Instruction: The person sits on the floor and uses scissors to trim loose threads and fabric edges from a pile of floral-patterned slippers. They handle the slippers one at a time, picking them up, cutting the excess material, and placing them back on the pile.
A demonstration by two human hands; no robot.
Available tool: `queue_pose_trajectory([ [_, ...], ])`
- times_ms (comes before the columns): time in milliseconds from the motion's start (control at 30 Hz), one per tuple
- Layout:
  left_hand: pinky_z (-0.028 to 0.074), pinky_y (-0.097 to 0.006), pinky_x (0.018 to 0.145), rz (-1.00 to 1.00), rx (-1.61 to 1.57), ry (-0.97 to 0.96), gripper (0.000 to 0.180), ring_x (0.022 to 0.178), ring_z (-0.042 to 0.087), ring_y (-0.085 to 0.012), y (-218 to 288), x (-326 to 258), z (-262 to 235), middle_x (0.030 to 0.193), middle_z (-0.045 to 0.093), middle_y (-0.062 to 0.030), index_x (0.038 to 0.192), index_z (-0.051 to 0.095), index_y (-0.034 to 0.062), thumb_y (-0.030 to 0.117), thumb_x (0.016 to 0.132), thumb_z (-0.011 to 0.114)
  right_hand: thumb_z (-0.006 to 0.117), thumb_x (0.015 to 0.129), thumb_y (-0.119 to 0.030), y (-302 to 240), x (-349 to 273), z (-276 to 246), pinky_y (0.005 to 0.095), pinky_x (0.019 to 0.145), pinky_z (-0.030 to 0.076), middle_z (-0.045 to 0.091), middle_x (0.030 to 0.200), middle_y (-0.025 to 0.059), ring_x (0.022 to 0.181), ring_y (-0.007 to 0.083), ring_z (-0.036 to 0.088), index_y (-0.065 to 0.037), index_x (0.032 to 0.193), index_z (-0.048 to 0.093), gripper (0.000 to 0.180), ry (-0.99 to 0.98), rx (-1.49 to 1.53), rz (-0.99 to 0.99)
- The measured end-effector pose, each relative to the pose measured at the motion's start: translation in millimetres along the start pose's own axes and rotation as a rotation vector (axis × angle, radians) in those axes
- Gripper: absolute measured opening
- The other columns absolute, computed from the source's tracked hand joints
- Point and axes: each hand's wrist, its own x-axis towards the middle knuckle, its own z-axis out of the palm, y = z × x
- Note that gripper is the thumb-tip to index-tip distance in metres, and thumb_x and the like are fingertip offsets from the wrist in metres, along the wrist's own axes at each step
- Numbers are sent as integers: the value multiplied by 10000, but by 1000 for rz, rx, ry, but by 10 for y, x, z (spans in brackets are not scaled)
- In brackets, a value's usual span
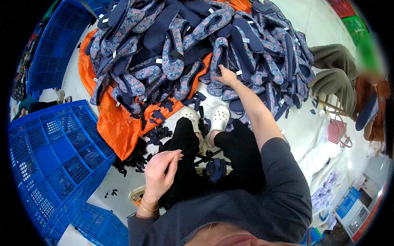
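Note:
A large heap of slippers [172,61] with blue-and-pink floral fabric and dark navy soles and linings lies on the floor ahead of me. My right hand [225,77] reaches to the near edge of the heap. Its thumb and fingers are apart at the near end of one floral slipper [220,53], touching it or just beside it; the fingertips are partly hidden. My left hand [162,170] hovers above my left thigh, bent at the wrist, its fingers curled and pressed together. Whatever those fingers hold, if anything, is hidden.
An orange sheet [119,127] lies partly under the heap. Dark fabric scraps [158,133] litter the floor by my white clogs [220,117]. Blue plastic crates [57,147] stand at left. A seated person [340,78] holding a slipper [367,111] is at right, near a pink bag [337,131].

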Motion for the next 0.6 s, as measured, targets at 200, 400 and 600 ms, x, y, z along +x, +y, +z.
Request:
queue_pose_trajectory([
  [200, 518, -329, 728, 77, -13, -22, 168, 793, 676, -246, -11, 45, -29, 857, 696, -87, 1016, 667, 9, -2, 851, 641, 674, 834, -329, 177, -307, -281, 457, 752, 488, 676, 986, 146, 901, 342, 654, -7, 951, 606, 349, 120, 182, -204],
  [400, 508, -296, 830, 27, -261, -99, 172, 908, 669, -181, -103, 46, -93, 940, 708, -86, 1041, 680, -4, 94, 929, 593, 619, 845, -123, -238, -1555, -986, 327, 908, 412, 556, 1159, 117, 1058, 209, 528, 11, 1003, 617, 207, -79, 566, -470],
  [600, 440, -372, 1012, -7, -574, -186, 686, 1276, 494, -274, -489, 715, 171, 1418, 443, -228, 1440, 331, -48, 284, 930, 646, 597, 852, -42, -880, -2648, -1397, 310, 937, 405, 571, 1153, 56, 1046, 156, 525, 0, 1028, 651, 189, -429, 801, -442],
])
